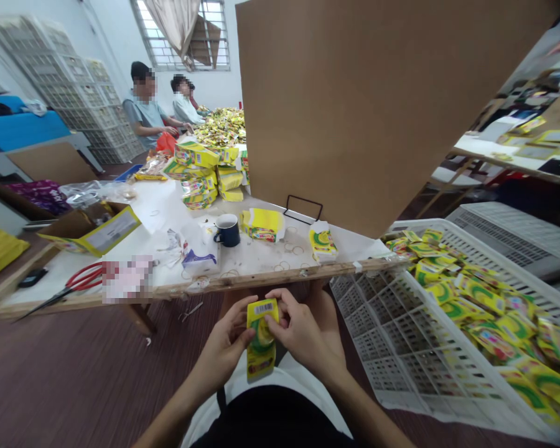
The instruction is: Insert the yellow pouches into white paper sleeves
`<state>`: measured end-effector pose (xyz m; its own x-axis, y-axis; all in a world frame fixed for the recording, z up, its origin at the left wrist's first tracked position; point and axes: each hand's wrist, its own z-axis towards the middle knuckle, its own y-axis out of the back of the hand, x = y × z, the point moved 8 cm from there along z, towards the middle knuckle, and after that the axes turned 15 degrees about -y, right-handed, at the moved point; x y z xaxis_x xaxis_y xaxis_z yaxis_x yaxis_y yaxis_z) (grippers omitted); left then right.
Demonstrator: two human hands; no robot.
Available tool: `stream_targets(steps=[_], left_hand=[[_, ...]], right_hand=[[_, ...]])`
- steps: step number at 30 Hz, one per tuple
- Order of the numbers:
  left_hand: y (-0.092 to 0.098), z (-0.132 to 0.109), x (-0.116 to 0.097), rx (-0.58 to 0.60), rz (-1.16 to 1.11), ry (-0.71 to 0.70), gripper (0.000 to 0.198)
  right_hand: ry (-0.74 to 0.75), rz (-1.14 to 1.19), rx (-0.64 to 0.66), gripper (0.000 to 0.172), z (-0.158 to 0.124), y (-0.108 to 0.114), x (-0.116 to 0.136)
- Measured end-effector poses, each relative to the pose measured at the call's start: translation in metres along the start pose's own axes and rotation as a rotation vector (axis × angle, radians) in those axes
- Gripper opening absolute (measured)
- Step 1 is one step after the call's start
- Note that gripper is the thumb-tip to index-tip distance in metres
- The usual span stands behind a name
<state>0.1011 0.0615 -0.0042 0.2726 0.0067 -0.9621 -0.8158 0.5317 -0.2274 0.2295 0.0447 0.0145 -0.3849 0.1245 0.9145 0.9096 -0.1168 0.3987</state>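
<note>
Long and covered with white paper, a work table (270, 278) with a wooden edge crosses the middle of the view. A big brown cardboard sheet (378, 106) stands on it at 1 o'clock.

Below the table edge, at 6 o'clock and over the person's lap, both hands hold one yellow packet (261, 339) upright, with its barcode at the top. The left hand (224, 348) is closed on the packet's left side, with the thumb laid on the front. The right hand (303, 333) pinches the upper right edge with bent fingers, near the barcode.

At 3 to 4 o'clock a white plastic crate (382, 323) lies just beside the right arm. Loose yellow packets (490, 305) fill its far part.

On the table, a dark blue mug (228, 231) stands at 12 o'clock from the hands. Thin rubber bands (292, 249) are scattered near it, beside a small stack of packets (323, 242). Red-handled scissors (77, 283) rest at 9 o'clock near the table edge, and an open cardboard box (93, 229) is behind them. At 11 o'clock, at the far end, two persons (144, 109) sit by a heap of packets (221, 124).
</note>
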Motion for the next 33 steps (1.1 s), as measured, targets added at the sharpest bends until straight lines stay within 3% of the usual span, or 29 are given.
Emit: stream_targets(steps=[4, 8, 11, 13, 14, 16, 19, 21, 23, 25, 27, 30, 33], left_hand=[[0.003, 0.000, 0.002, -0.026, -0.003, 0.009, 0.048], [0.001, 0.000, 0.003, -0.021, 0.013, 0.000, 0.046], [0.000, 0.000, 0.003, -0.039, 0.056, -0.011, 0.042], [0.000, -0.001, 0.004, -0.048, 0.092, -0.006, 0.050], [0.001, -0.001, 0.004, -0.056, 0.112, -0.003, 0.057], [0.004, 0.000, 0.004, -0.073, 0.151, -0.008, 0.070], [0.008, 0.002, 0.005, -0.076, 0.192, -0.021, 0.070], [0.008, 0.003, 0.007, -0.052, 0.208, -0.015, 0.063], [0.005, 0.003, 0.010, -0.022, 0.223, -0.003, 0.059], [0.004, 0.003, 0.011, 0.002, 0.238, 0.003, 0.055], [0.006, 0.002, 0.011, 0.006, 0.249, 0.005, 0.053], [0.014, 0.001, 0.008, -0.024, 0.263, -0.018, 0.049], [0.018, 0.002, 0.007, -0.029, 0.280, -0.031, 0.045]], right_hand=[[-0.019, 0.039, 0.059, 0.025, 0.000, 0.002, -0.006], [-0.001, 0.105, -0.012, 0.017, -0.001, 0.005, -0.010], [-0.010, 0.234, 0.025, 0.019, -0.002, -0.003, -0.012], [0.009, 0.223, 0.008, 0.017, -0.004, 0.007, -0.010], [0.047, 0.163, -0.064, 0.016, -0.005, 0.023, -0.008], [0.155, -0.033, -0.365, 0.016, -0.011, 0.081, -0.003], [0.202, -0.404, -1.072, 0.024, -0.030, 0.186, -0.001], [0.162, -0.571, -1.228, 0.034, -0.018, 0.221, -0.009], [0.102, -0.694, -1.064, 0.037, 0.022, 0.223, -0.025], [0.001, -0.788, -0.783, 0.038, 0.070, 0.199, -0.050], [-0.068, -0.830, -0.634, 0.043, 0.107, 0.172, -0.071], [-0.139, -0.854, -0.550, 0.047, 0.141, 0.150, -0.093], [-0.206, -0.881, -0.498, 0.034, 0.155, 0.149, -0.106]])
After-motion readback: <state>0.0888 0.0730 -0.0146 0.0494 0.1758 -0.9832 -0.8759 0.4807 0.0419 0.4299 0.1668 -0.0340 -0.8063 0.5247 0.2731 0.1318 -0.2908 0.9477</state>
